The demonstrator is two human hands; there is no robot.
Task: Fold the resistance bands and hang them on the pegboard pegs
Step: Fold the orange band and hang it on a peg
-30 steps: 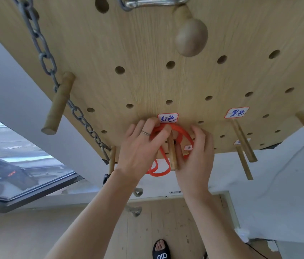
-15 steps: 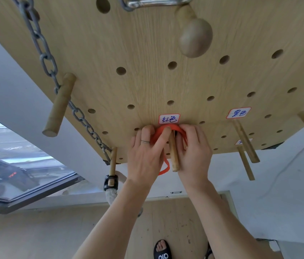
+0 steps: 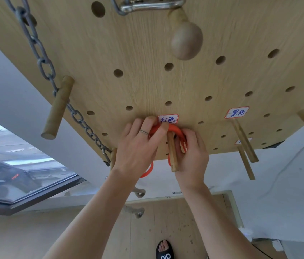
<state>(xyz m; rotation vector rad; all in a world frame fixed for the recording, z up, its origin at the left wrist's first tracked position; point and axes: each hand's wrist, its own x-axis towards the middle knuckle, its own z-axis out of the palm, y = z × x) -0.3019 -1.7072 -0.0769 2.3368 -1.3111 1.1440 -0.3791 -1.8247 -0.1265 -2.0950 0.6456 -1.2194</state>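
- The left hand [image 3: 138,148] is pinching the orange band [image 3: 174,128], looped over the wooden peg [image 3: 171,152] between both hands.
- The right hand [image 3: 193,156] is gripping the band's right side against the pegboard [image 3: 147,53].

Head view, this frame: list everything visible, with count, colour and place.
pegboard: one, light wood, fills the top.
resistance band: one, red-orange, looped over the centre peg.
other straight pegs: five seen, wooden, one left, the rest right.
round knob: one, wooden, top.
chain: one, grey steel, left.
carabiner: one, silver, top edge.
handwritten labels: two, white, above the centre peg and right.
sandalled foot: one, black sandal, bottom.
left hand: ringed, holds the band.
right hand: holds the band.
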